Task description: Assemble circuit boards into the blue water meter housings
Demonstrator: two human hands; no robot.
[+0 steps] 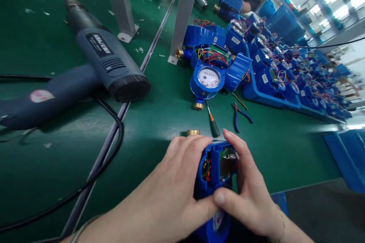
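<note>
A blue water meter [218, 171] with its electronics housing uncovered is between my hands, close to the table's front edge. Wires and a green circuit board show inside the housing. My left hand [176, 186] wraps round its left side, near a brass threaded end [193, 132]. On the other side my right hand [251, 190] grips the housing, its thumb beside the left thumb on the front. The meter's dial is partly covered by the hands. Just beyond lie a screwdriver [213, 124] and blue-handled cutters [239, 117].
A heat gun [105, 53] lies at left, its black cable [121, 136] curving across the green table. More open blue meters [208, 78] stand ahead. Blue trays [270, 97] crowded with meters line the right. Grey metal posts [185, 11] rise behind. Another person's hand [245, 7] is at the back.
</note>
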